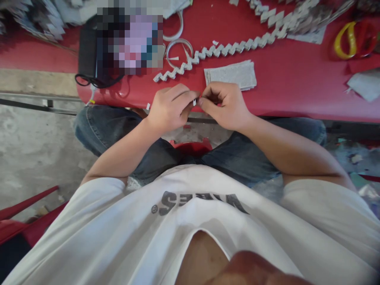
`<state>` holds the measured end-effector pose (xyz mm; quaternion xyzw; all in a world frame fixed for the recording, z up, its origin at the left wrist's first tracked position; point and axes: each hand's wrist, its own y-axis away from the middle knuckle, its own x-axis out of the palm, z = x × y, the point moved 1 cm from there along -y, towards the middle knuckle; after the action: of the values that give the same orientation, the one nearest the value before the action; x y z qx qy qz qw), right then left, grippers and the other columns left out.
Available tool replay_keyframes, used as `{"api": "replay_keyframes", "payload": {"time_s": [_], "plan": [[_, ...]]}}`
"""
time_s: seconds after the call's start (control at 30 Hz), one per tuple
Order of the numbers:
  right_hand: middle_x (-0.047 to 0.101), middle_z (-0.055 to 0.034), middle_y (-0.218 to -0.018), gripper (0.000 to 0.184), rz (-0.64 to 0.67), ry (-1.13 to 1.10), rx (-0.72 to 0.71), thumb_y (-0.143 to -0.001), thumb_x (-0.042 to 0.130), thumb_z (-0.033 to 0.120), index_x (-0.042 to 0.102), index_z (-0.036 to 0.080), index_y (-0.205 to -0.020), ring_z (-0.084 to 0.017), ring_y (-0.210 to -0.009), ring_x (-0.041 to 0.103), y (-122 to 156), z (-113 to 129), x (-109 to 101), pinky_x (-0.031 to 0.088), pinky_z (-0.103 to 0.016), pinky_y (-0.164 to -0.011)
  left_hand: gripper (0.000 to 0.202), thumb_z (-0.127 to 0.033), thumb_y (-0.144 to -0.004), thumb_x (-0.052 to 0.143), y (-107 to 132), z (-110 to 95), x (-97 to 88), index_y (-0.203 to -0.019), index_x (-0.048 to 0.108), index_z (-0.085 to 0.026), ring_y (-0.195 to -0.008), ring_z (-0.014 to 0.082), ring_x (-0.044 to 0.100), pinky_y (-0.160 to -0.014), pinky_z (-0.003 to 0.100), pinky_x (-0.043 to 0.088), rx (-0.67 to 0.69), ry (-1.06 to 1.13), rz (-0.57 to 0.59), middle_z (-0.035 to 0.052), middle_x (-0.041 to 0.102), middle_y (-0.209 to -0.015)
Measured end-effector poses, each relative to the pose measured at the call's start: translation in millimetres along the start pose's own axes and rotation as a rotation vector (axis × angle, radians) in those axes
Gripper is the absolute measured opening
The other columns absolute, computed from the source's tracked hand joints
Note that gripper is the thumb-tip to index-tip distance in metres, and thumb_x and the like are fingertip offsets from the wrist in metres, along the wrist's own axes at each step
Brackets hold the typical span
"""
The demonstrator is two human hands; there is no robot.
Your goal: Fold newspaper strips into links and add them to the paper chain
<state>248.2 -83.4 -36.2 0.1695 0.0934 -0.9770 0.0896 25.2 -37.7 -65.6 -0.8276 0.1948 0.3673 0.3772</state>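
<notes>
My left hand [172, 107] and my right hand [225, 103] meet at the near edge of the red table, fingertips almost touching. Between them is a small white folded paper piece [194, 102], pinched in my left fingers. The right thumb and forefinger are pressed together beside it; whether they also grip the paper is hidden. Just beyond the hands lies a zigzag folded-paper chain [228, 49], running from the left middle up to the far right. Behind my right hand rests a stack of printed paper strips [237, 75].
Two tape rolls [179, 41] lie beyond the chain, near a black box-like object [87, 51] with a cable and a blurred-out area. Yellow-handled scissors [346, 41] sit at the far right. More folded paper [41, 19] is piled at the back left. The red table [285, 87] ends above my knees.
</notes>
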Motion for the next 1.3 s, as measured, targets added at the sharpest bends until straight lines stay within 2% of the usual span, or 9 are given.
{"api": "replay_keyframes", "payload": {"time_s": [0.1, 0.3, 0.47, 0.6, 0.77, 0.87, 1.0, 1.13, 1.3], "plan": [[0.066, 0.0004, -0.072, 0.04, -0.027, 0.183, -0.058, -0.106, 0.076, 0.06, 0.071, 0.024, -0.088, -0.017, -0.067, 0.057, 1.4, -0.5, -2.9, 0.051, -0.036, -0.069, 0.049, -0.043, -0.118, 0.032, 0.6, 1.0, 0.4, -0.132, 0.078, -0.034, -0.082, 0.0232, 0.073, -0.076, 0.043, 0.053, -0.008, -0.146, 0.025, 0.009, 0.076, -0.099], [0.068, -0.001, -0.069, 0.029, -0.048, 0.369, -0.068, -0.099, 0.082, 0.048, 0.073, 0.024, -0.087, -0.02, -0.063, 0.06, 5.6, -8.6, 3.9, 0.048, -0.038, -0.067, 0.047, -0.046, -0.116, 0.039, 3.9, -5.8, 14.4, -0.127, 0.079, -0.024, -0.073, 0.0245, 0.065, -0.067, 0.045, 0.045, -0.073, -0.333, 0.101, 0.0132, 0.076, -0.094], [0.07, -0.0032, -0.072, 0.021, -0.087, 0.43, -0.07, -0.104, 0.075, 0.039, 0.074, 0.023, -0.09, -0.022, -0.066, 0.064, 7.4, -12.2, 8.4, 0.051, -0.039, -0.07, 0.034, -0.04, -0.114, 0.048, 4.7, -12.1, 17.7, -0.115, 0.078, -0.025, -0.074, 0.0208, 0.067, -0.066, 0.039, 0.048, -0.143, -0.166, 0.047, 0.0106, 0.078, -0.095], [0.076, -0.0056, -0.081, 0.028, -0.047, 0.441, -0.104, -0.111, 0.066, 0.044, 0.079, 0.022, -0.099, -0.023, -0.072, 0.067, 5.7, -10.7, 1.9, 0.052, -0.038, -0.075, 0.02, -0.038, -0.107, 0.064, -2.4, -13.4, 5.3, -0.108, 0.079, -0.026, -0.084, 0.0218, 0.075, -0.074, 0.038, 0.055, -0.182, -0.08, 0.065, 0.0081, 0.08, -0.099], [0.082, -0.0069, -0.092, 0.03, 0.02, 0.451, -0.137, -0.114, 0.061, 0.042, 0.082, 0.022, -0.109, -0.026, -0.084, 0.074, 3.0, -8.3, -9.3, 0.054, -0.04, -0.081, 0.012, -0.031, -0.105, 0.071, -7.9, -16.4, -5.8, -0.109, 0.081, -0.026, -0.09, 0.0192, 0.078, -0.082, 0.035, 0.059, -0.31, 0.248, 0.066, 0.0037, 0.084, -0.099], [0.084, -0.0082, -0.096, 0.027, 0.075, 0.515, -0.159, -0.112, 0.061, 0.039, 0.082, 0.022, -0.11, -0.028, -0.087, 0.076, 1.9, -8.7, -11.6, 0.054, -0.042, -0.082, 0.011, -0.029, -0.106, 0.07, -7.0, -17.1, -4.7, -0.107, 0.08, -0.026, -0.088, 0.0179, 0.078, -0.083, 0.035, 0.061, -0.333, 0.398, 0.008, 0.003, 0.084, -0.098], [0.084, -0.009, -0.099, 0.027, 0.113, 0.618, -0.198, -0.109, 0.059, 0.034, 0.082, 0.021, -0.111, -0.03, -0.088, 0.077, 3.0, -10.5, -9.8, 0.051, -0.042, -0.08, 0.007, -0.032, -0.103, 0.077, -4.4, -16.4, -1.0, -0.101, 0.077, -0.025, -0.088, 0.0171, 0.076, -0.083, 0.036, 0.06, -0.329, 0.465, -0.105, 0.0024, 0.08, -0.095], [0.08, -0.0068, -0.09, 0.023, 0.099, 0.663, -0.228, -0.104, 0.061, 0.033, 0.08, 0.021, -0.106, -0.026, -0.078, 0.072, 6.0, -10.2, -7.7, 0.046, -0.04, -0.076, 0.004, -0.028, -0.1, 0.08, -3.7, -15.5, 3.6, -0.1, 0.077, -0.025, -0.084, 0.0151, 0.076, -0.076, 0.032, 0.058, -0.412, 0.613, -0.103, 0.0005, 0.08, -0.092], [0.065, -0.0027, -0.068, 0.022, 0.114, 0.596, -0.23, -0.099, 0.064, 0.035, 0.07, 0.021, -0.083, -0.019, -0.06, 0.054, 6.2, -5.5, -5.6, 0.034, -0.036, -0.066, 0.011, -0.016, -0.091, 0.083, -4.1, -12.7, 15.7, -0.088, 0.073, -0.021, -0.07, 0.0112, 0.068, -0.064, 0.027, 0.051, -0.536, 0.884, -0.055, -0.0011, 0.076, -0.081]]}}
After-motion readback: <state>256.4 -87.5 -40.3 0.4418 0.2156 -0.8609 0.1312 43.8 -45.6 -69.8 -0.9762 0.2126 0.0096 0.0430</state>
